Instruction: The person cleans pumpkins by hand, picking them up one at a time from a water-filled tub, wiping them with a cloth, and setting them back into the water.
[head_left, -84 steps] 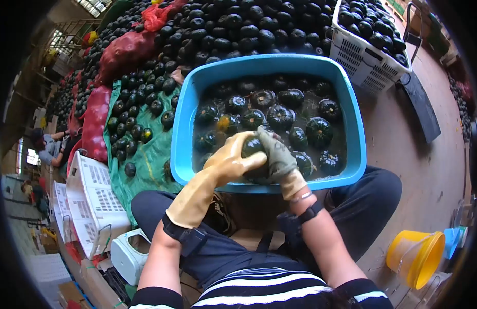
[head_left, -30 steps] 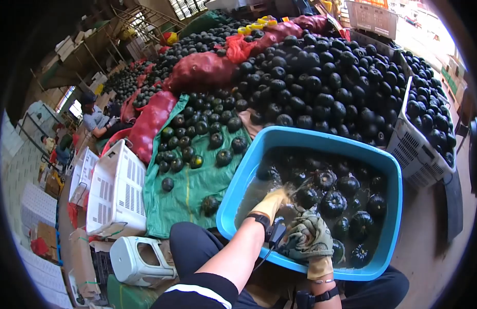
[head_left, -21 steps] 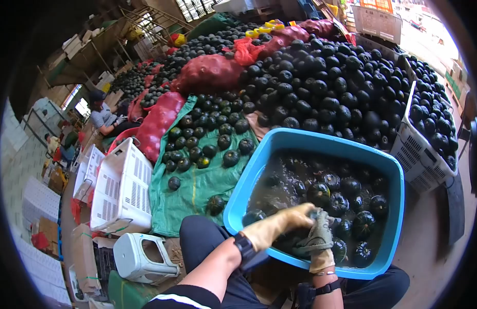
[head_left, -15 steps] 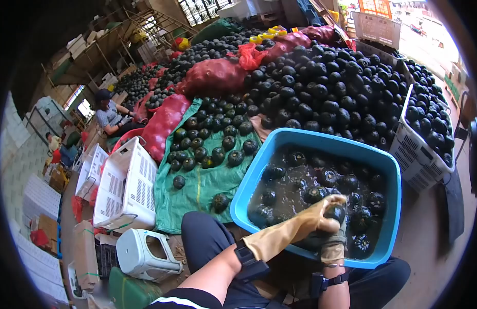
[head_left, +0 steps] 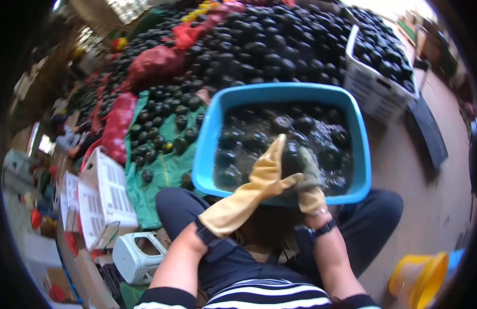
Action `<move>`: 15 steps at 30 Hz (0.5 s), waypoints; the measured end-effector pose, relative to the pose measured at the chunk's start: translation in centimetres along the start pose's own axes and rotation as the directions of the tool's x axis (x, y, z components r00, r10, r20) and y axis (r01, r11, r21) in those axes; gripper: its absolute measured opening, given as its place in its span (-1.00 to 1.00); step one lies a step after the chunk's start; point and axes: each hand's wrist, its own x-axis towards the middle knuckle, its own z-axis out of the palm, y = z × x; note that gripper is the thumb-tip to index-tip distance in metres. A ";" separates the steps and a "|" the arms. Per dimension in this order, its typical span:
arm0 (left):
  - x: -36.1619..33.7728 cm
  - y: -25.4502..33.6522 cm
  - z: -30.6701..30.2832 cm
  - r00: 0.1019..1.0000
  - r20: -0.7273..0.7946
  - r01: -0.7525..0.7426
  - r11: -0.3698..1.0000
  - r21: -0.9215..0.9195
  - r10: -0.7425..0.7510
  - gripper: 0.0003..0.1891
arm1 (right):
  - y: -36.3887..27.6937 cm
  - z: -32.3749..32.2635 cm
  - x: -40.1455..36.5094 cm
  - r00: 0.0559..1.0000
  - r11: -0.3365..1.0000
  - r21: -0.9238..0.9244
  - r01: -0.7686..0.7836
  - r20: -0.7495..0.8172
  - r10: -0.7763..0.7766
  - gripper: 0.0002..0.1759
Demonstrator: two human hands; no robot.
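A blue tub (head_left: 204, 154) of murky water with several dark green squashes (head_left: 303, 123) in it stands before my knees. My left hand (head_left: 267, 172), in a tan rubber glove, has its fingers stretched out and its thumb apart, beside a dark squash (head_left: 291, 158) above the water. On the other side of that squash, my right hand (head_left: 310, 175), in a grey-green glove with a tan cuff, has its fingers wrapped round it. The image is slightly blurred there.
Squashes form a large pile (head_left: 269, 46) behind the tub. At left are a green sheet (head_left: 166, 167), a white crate (head_left: 107, 193), a stool (head_left: 138, 257) and a seated person (head_left: 71, 139). At right stand a filled crate (head_left: 369, 95) and a yellow bucket (head_left: 418, 278).
The view has turned down and right, bringing the yellow bucket into sight. My left hand's fingers have opened away from the squash, which stays by my right hand.
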 end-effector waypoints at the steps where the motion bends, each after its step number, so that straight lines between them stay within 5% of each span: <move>1: -0.6 1.0 -0.7 0.966 0.131 0.241 0.961 -0.133 -0.224 0.23 | 1.8 0.6 0.5 0.993 0.974 -0.199 0.106 -0.035 -0.115 -0.25; 2: -1.0 1.5 -1.0 0.864 0.283 0.479 0.852 -0.210 -0.416 0.24 | 0.3 0.2 1.8 0.973 0.801 -0.556 0.223 0.081 -0.215 -0.45; 3: -1.1 0.4 0.0 0.846 0.237 0.532 0.782 -0.325 -0.477 0.23 | 1.4 1.3 2.7 0.986 0.910 -0.392 -0.136 0.031 0.161 -0.54; 4: -1.0 -0.3 0.4 0.816 0.193 0.574 0.727 -0.377 -0.544 0.13 | 2.1 2.6 2.8 0.858 0.848 -0.199 -0.492 0.054 0.511 -0.62; 5: -0.5 -1.4 0.6 0.751 0.324 0.643 0.526 -0.556 -0.576 0.10 | -1.1 3.0 2.8 0.897 0.750 -0.588 -0.303 0.090 0.433 -0.69; 6: -0.2 -2.4 0.5 0.686 0.455 0.681 0.280 -0.677 -0.567 0.07 | -4.1 2.8 3.1 0.914 0.506 -0.861 -0.052 0.163 0.372 -0.75; 7: -0.3 -2.9 -0.3 0.719 0.452 0.694 0.517 -0.500 -0.528 0.04 | -2.7 3.9 2.0 0.989 0.745 -0.653 0.138 0.134 -0.066 -0.82; 8: -0.3 -3.4 -1.2 0.747 0.457 0.637 0.715 -0.287 -0.482 0.01 | -1.1 3.3 0.8 0.949 0.805 -0.503 0.314 0.196 -0.248 -0.84; 9: 0.9 -2.0 -3.1 0.701 0.502 0.619 0.782 -0.077 -0.506 -0.04 | -1.5 2.8 1.7 0.930 0.803 -0.482 0.350 0.286 -0.233 -0.84; 11: 1.3 -0.9 -4.9 0.684 0.566 0.592 0.804 -0.063 -0.460 -0.13 | -0.6 2.4 3.2 0.893 0.816 -0.443 0.371 0.412 -0.183 -0.87; 12: 1.4 -0.9 -5.2 0.669 0.603 0.604 0.791 -0.099 -0.435 -0.16 | -0.4 2.0 3.4 0.910 0.843 -0.447 0.300 0.399 -0.112 -0.86; 14: 0.8 -2.0 -4.0 0.765 0.573 0.587 0.685 -0.432 -0.294 -0.50 | 1.5 2.4 1.9 0.929 0.817 -0.446 0.365 0.126 -0.347 -0.81; 15: 0.5 -2.7 -2.7 0.788 0.496 0.607 0.600 -0.522 -0.366 -0.56 | -0.7 1.6 1.5 0.958 0.867 -0.408 0.284 0.160 -0.238 -0.74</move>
